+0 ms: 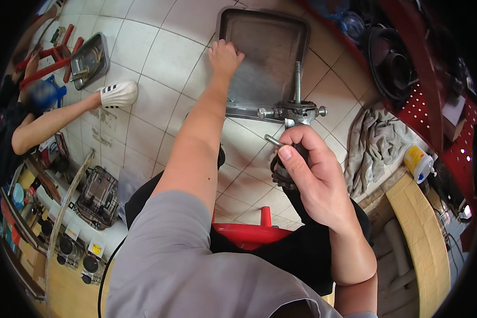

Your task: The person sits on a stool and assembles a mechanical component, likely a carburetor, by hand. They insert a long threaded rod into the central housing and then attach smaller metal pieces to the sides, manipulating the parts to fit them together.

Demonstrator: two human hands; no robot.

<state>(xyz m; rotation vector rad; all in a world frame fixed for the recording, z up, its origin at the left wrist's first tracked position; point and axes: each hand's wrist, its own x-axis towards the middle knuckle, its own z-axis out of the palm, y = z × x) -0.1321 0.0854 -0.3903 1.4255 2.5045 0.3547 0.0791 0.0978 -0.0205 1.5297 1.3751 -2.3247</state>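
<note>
My right hand (318,177) is closed, with a short steel pin (273,140) sticking out between thumb and forefinger. Close beside it stands a greasy metal assembly (297,112) with side bolts and an upright threaded rod (297,82). Below that, a dark toothed gear (276,172) shows partly behind my right hand. My left arm stretches forward to a shallow metal tray (265,63) on the floor. At the tray's left rim, my left hand (225,61) has its fingers curled; whatever is in them, if anything, is hidden.
A red stool (244,233) is below me. Grey rags (373,146) and a yellow-and-white tub (418,163) lie to the right, beside a red rack (434,127). At left, another person's foot in a white shoe (119,95) rests near a smaller metal tray (90,61).
</note>
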